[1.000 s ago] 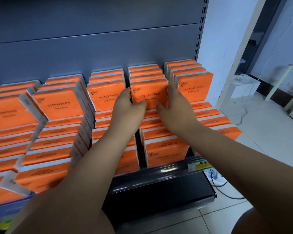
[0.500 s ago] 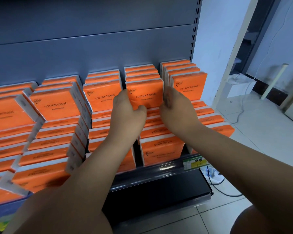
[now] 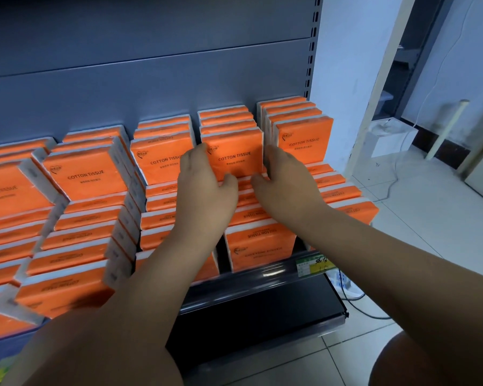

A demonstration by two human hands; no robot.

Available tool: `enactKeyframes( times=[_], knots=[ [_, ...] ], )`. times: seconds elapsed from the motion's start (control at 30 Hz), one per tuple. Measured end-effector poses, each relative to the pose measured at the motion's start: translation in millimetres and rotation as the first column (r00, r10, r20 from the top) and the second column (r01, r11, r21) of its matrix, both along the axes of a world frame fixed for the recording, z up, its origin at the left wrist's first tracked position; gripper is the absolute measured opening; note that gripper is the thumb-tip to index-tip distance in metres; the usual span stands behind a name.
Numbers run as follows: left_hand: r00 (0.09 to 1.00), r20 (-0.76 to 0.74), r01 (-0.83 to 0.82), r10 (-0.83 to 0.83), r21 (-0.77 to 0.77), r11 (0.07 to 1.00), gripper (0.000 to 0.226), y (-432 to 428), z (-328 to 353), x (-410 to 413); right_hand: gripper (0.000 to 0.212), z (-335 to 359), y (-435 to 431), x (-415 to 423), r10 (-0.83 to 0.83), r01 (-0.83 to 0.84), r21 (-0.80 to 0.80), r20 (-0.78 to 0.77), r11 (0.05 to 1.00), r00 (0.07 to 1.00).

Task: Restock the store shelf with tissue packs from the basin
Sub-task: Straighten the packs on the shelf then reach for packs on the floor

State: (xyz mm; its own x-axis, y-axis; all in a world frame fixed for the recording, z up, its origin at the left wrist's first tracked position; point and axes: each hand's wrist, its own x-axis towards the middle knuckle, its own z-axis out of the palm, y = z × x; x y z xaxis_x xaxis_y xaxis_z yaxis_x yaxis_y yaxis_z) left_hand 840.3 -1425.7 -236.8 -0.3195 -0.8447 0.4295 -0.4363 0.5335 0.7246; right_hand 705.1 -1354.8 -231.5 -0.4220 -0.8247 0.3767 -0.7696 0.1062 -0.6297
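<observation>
The pack [image 3: 234,156] is stood upright at the front of its row on the shelf [image 3: 262,274], printed face toward the camera, its long axis running left to right; it is held from both sides. The left hand [image 3: 204,188] is laid against the pack's left edge, fingers [image 3: 195,160] close together and only slightly bent, thumb hooked under the lower left corner. The right hand [image 3: 286,188] is set against the pack's right edge, thumb tucked under the lower right corner, its fingers pushed into the narrow gap between the pack and the stack [image 3: 304,140] just to its right; how far those fingertips reach behind the pack cannot be told, since they are hidden in the gap. Both hands are judged to be closed on the pack, nothing else being held.

Directly behind the pack more upright packs are ranked; directly below it, flat packs [image 3: 260,243] are stepped down toward the camera; just to its left another upright row [image 3: 162,160] is faced the same way.

The pack lies straight ahead of both hands and between them, neither hand being the nearer; the coming move is judged to be a short push back and down, by which the pack would be seated flush against those behind it. The basin is not seen.
</observation>
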Motion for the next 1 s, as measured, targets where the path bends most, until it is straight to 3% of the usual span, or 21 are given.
enactKeyframes(
  times=[0.23,0.4,0.53,0.7,0.83,1.0],
  knots=[
    [0.967,0.247,0.031,0.055,-0.332,0.943,0.056,30,13,3,0.036,20,31,12,0.025,-0.038,-0.052,-0.233,0.998,0.972],
    [0.954,0.297,0.112,0.040,-0.478,0.871,0.058,64,32,-10,0.048,34,83,-1,-0.114,0.081,-0.101,-0.374,0.992,0.920],
    [0.930,0.364,0.219,-0.046,-0.450,0.865,0.060,105,36,-47,0.048,22,147,-28,-0.281,0.236,-0.162,-0.373,0.958,0.884],
    [0.883,0.401,0.419,-0.243,-0.442,0.793,0.062,180,35,-122,0.048,8,239,-72,-0.450,0.438,-0.106,-0.261,0.893,0.854],
    [0.787,0.488,0.599,-0.378,-0.455,0.659,0.059,249,26,-186,0.053,-12,322,-103,-0.611,0.618,-0.039,-0.218,0.785,0.762],
    [0.614,0.566,0.779,-0.551,-0.319,0.540,0.054,346,-17,-248,0.054,-58,420,-124,-0.787,0.797,0.080,-0.122,0.599,0.604]
  ],
)
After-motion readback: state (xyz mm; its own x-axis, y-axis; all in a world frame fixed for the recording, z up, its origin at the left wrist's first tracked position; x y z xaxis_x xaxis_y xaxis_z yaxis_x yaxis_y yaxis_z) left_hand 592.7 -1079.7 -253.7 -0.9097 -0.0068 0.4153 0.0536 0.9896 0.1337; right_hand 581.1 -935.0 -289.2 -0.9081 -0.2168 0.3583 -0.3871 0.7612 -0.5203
